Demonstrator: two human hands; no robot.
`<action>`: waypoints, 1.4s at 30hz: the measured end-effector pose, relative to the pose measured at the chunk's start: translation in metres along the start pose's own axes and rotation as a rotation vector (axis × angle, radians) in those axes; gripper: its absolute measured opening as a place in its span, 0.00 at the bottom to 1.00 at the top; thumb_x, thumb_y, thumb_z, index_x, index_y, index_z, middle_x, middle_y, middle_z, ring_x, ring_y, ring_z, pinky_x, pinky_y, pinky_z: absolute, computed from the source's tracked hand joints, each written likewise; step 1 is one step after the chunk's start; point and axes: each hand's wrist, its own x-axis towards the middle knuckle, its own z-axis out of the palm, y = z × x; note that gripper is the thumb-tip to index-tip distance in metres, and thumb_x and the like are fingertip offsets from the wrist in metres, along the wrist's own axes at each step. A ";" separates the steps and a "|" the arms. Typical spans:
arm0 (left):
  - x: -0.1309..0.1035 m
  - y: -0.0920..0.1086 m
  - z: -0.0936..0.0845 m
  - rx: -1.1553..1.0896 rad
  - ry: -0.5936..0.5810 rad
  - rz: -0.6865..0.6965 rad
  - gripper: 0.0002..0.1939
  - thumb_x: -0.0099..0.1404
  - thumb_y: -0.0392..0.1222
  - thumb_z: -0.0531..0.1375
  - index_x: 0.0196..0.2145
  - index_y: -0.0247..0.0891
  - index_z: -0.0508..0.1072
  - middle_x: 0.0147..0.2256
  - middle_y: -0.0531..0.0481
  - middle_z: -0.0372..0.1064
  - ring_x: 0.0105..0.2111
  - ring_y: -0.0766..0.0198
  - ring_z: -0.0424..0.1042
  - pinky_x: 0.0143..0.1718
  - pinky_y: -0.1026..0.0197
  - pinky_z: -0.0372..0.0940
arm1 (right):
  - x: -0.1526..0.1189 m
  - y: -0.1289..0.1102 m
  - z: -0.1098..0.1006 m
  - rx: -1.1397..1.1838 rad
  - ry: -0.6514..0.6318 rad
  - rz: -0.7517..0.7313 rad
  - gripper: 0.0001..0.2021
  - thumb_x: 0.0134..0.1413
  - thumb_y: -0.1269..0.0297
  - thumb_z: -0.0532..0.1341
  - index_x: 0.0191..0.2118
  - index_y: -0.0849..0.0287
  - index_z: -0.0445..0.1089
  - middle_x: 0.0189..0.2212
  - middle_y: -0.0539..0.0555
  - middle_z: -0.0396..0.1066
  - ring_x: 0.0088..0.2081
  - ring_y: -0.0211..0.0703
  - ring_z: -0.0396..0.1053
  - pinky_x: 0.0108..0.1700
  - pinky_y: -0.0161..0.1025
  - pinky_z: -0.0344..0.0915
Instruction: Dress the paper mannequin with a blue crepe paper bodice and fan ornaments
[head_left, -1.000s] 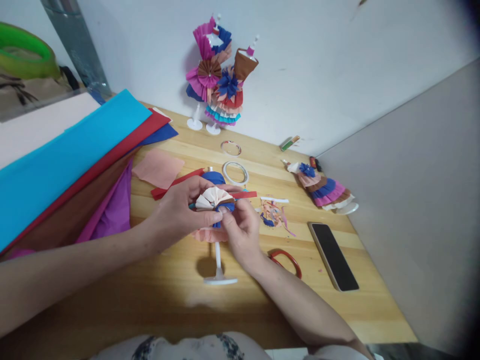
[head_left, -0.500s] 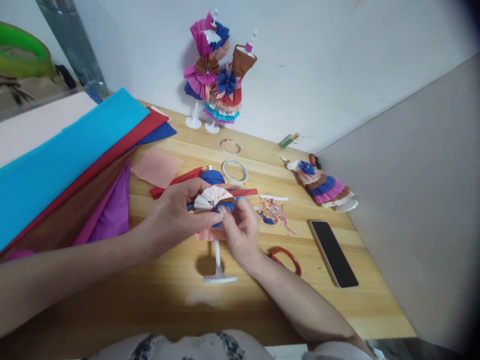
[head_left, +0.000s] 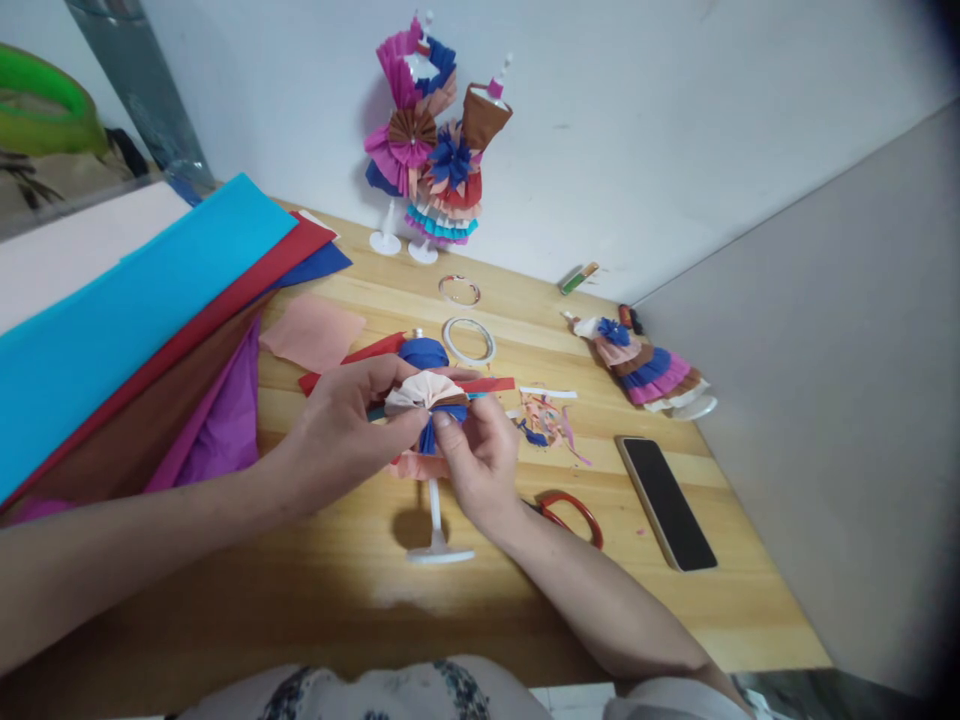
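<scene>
A pleated paper rosette (head_left: pixel 426 392) in cream, brown and blue sits between my two hands. My left hand (head_left: pixel 352 420) grips its left side, thumb pressed near the centre. On the right, my right hand (head_left: pixel 480 455) pinches the blue folds with thumb and fingers. Behind and below the rosette lies a small mannequin stand (head_left: pixel 439 550), tipped toward me, with its white pole and base showing. It wears a blue paper bodice (head_left: pixel 424 352) and a pink ruffle (head_left: pixel 420 466); the rest is hidden by my hands.
Folded crepe paper sheets (head_left: pixel 150 270) cover the left. Two dressed mannequins (head_left: pixel 450 170) stand by the wall, and another dressed mannequin (head_left: pixel 645 370) lies right. Tape rolls (head_left: pixel 469 341), paper scraps (head_left: pixel 547 420), red-handled scissors (head_left: pixel 574 515) and a phone (head_left: pixel 667 505) lie around.
My left thumb has drawn back slightly to the left from the rosette's centre, so more of the blue folds shows. My right hand stays in nearly the same place.
</scene>
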 end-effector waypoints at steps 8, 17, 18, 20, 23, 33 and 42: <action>0.001 -0.001 0.000 -0.153 -0.036 -0.051 0.04 0.51 0.38 0.62 0.28 0.38 0.73 0.25 0.54 0.69 0.25 0.65 0.67 0.27 0.63 0.62 | 0.000 -0.002 -0.001 0.001 -0.004 0.028 0.08 0.62 0.62 0.59 0.45 0.53 0.71 0.40 0.54 0.72 0.46 0.48 0.71 0.49 0.47 0.68; 0.009 -0.010 -0.003 -0.477 -0.139 -0.094 0.10 0.49 0.37 0.70 0.30 0.37 0.74 0.28 0.53 0.74 0.26 0.66 0.71 0.28 0.64 0.66 | 0.007 -0.005 -0.001 0.146 0.023 0.106 0.08 0.58 0.58 0.62 0.33 0.55 0.66 0.29 0.49 0.67 0.32 0.40 0.65 0.36 0.38 0.64; 0.011 -0.010 -0.004 -0.505 -0.150 -0.104 0.10 0.49 0.37 0.70 0.30 0.37 0.74 0.28 0.53 0.75 0.27 0.66 0.71 0.28 0.64 0.66 | 0.009 -0.005 -0.002 0.151 0.028 0.111 0.10 0.57 0.57 0.63 0.31 0.55 0.65 0.27 0.48 0.65 0.30 0.39 0.63 0.34 0.37 0.63; 0.013 -0.011 -0.005 -0.541 -0.179 -0.139 0.11 0.48 0.38 0.72 0.28 0.36 0.75 0.27 0.53 0.75 0.26 0.66 0.71 0.28 0.64 0.66 | 0.012 -0.007 -0.004 0.187 0.023 0.131 0.12 0.55 0.55 0.65 0.30 0.55 0.63 0.25 0.47 0.62 0.28 0.38 0.61 0.33 0.36 0.61; 0.016 -0.010 -0.009 -0.564 -0.222 -0.166 0.12 0.46 0.39 0.73 0.27 0.36 0.74 0.26 0.53 0.74 0.25 0.66 0.71 0.29 0.64 0.67 | 0.015 -0.008 -0.007 0.250 -0.015 0.159 0.14 0.53 0.53 0.66 0.30 0.55 0.64 0.25 0.46 0.63 0.28 0.37 0.61 0.32 0.35 0.61; 0.020 -0.011 -0.018 -0.508 -0.320 -0.215 0.13 0.47 0.38 0.74 0.27 0.35 0.75 0.27 0.51 0.76 0.27 0.64 0.74 0.30 0.64 0.69 | 0.021 -0.002 -0.014 0.108 -0.040 -0.013 0.10 0.56 0.56 0.65 0.30 0.55 0.68 0.27 0.49 0.68 0.32 0.41 0.66 0.36 0.39 0.63; 0.017 -0.012 -0.016 -0.597 -0.432 -0.261 0.10 0.49 0.37 0.72 0.27 0.35 0.74 0.27 0.49 0.76 0.27 0.62 0.76 0.31 0.62 0.70 | 0.016 0.006 -0.014 0.108 -0.085 0.013 0.14 0.56 0.54 0.64 0.26 0.55 0.66 0.25 0.49 0.65 0.28 0.40 0.63 0.33 0.38 0.61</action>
